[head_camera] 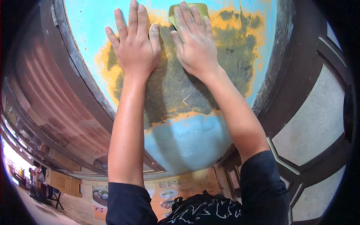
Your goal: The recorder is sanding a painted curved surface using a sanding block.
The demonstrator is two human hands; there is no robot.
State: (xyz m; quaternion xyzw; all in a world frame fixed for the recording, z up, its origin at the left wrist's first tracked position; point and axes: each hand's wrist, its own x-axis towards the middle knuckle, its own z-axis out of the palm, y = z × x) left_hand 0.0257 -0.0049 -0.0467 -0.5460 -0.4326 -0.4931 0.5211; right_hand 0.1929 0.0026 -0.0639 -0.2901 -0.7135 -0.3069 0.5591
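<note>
Both arms reach up against a wall panel [188, 140] painted light blue. A large worn patch [168, 84] on it shows dark grey in the middle with an orange fringe, cracks and scrapes. Flat against the patch's upper left lies my left hand [137, 47], fingers spread, holding nothing. My right hand [197, 47] presses a yellow-green sheet [204, 9], seemingly sandpaper, onto the wall. Its fingers lie over the sheet, and the thumb sits at the sheet's lower left edge. Most of the sheet is hidden under that hand.
Dark frames border the panel, with a window [76, 98] at left and a door with pale panes [312, 118] at right. Below are an orange banner with writing [191, 182], a tan stack of plastic chairs [63, 182] and, far left, a person [32, 174].
</note>
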